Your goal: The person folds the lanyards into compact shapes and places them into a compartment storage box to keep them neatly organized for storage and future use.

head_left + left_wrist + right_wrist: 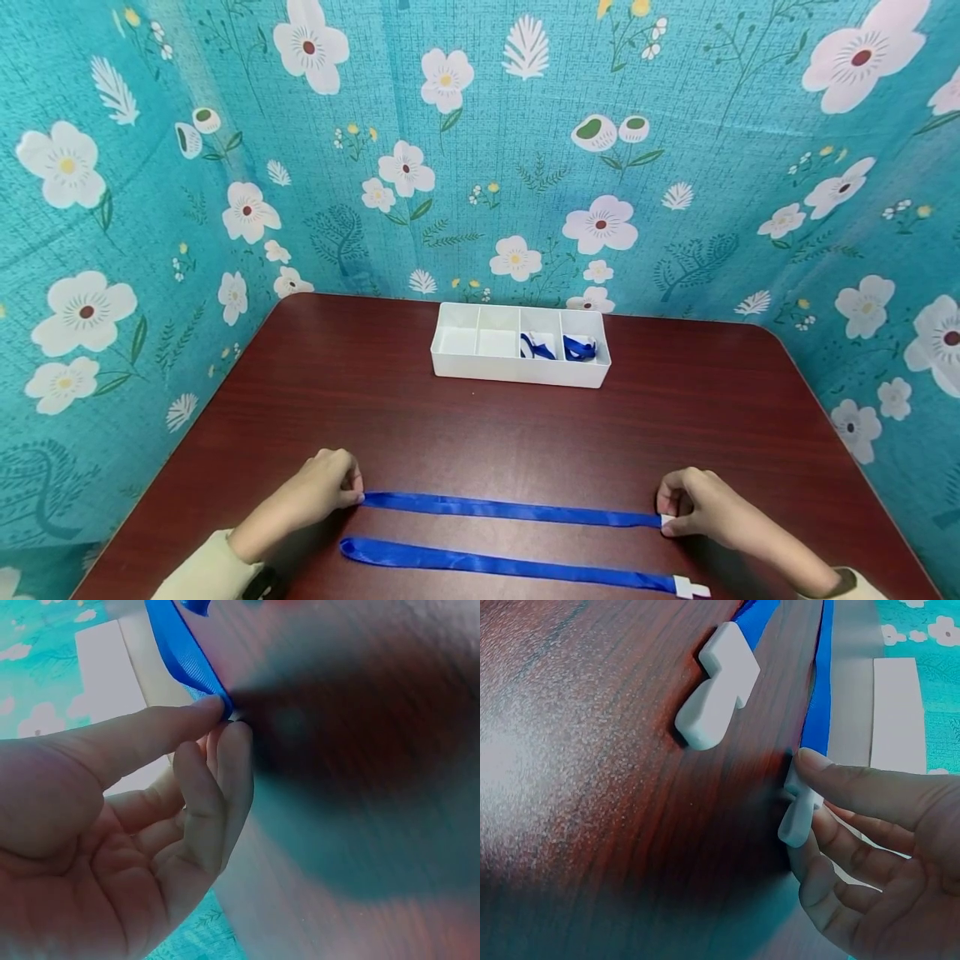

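Observation:
A blue lanyard (510, 510) stretches straight across the table between both hands. Its looped left end is pinched between thumb and fingertips of my left hand (324, 486), and the left wrist view shows the blue ribbon (180, 652) running up from that pinch. At the other end, my right hand (708, 508) grips the white plastic clip (799, 814) with the thumb on top. Nearer to me lies a second blue lanyard (502, 567), roughly parallel to the first and untouched. Its white clip (718, 686) rests on the wood in the right wrist view.
A white tray (517, 369) with several compartments stands at the back of the dark red table (360, 400). Folded blue lanyards (580, 348) lie in its two right compartments. A teal flowered curtain (480, 167) hangs behind and at the sides.

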{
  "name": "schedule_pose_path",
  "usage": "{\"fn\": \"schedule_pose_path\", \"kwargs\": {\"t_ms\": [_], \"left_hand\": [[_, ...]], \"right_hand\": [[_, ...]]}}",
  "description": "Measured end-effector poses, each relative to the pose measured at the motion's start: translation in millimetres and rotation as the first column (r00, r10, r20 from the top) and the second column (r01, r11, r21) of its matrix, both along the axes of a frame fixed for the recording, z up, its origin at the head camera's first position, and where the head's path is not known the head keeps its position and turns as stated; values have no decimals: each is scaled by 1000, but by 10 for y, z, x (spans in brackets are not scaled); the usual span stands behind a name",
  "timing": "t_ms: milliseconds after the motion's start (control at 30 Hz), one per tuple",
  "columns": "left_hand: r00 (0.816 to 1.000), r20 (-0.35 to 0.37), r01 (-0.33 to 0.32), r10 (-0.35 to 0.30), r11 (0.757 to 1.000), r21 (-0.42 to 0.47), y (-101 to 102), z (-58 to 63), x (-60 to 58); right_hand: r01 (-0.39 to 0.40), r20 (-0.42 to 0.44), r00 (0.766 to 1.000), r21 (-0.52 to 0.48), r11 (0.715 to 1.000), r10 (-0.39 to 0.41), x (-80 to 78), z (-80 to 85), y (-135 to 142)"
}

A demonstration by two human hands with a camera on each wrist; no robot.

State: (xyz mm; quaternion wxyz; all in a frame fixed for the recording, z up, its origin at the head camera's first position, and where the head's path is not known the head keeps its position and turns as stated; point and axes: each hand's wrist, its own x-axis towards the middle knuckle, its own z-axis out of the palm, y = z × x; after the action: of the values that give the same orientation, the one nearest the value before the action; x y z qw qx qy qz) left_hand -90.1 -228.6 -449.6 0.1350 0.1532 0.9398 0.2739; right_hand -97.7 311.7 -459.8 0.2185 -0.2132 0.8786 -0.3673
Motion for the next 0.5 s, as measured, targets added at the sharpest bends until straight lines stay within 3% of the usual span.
{"fn": "schedule_pose_path", "kwargs": {"t_ms": [267,500], "left_hand": [[999,26,41,-44,995,95,-55,54,-54],[997,66,24,-35,987,156,-81,56,-96]], "right_hand": [[0,6,1000,-14,1000,0,-3,-8,2],[12,47,999,-44,999,-10,-5,13,2]]}}
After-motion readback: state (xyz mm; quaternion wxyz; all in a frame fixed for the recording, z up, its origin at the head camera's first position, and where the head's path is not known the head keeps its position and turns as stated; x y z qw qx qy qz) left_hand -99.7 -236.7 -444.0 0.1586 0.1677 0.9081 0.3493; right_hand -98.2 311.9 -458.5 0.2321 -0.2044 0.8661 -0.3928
